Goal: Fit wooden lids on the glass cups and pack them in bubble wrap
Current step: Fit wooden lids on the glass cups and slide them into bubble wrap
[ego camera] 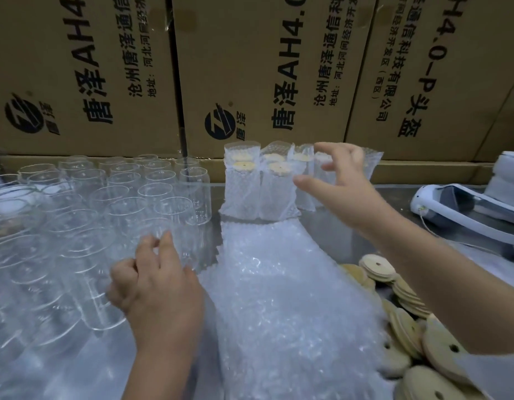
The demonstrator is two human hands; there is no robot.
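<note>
Several bare glass cups (111, 197) stand in rows on the left of the table. My left hand (160, 281) reaches in among the nearest ones, its fingers curled round a glass cup (189, 246) at the right end of the front row. A stack of bubble wrap bags (281, 307) lies in the middle. Behind it stand several packed cups (247, 192) in bubble wrap with wooden lids showing. My right hand (345, 183) is at the rightmost packed cup (326, 168), thumb and fingers spread round its top. Loose wooden lids (408, 321) are piled at the right.
Large printed cardboard boxes (250, 67) form a wall along the back of the table. A white device with a grey strap (463, 206) lies at the far right. Bare metal table surface (330, 235) shows between the packed cups and the lids.
</note>
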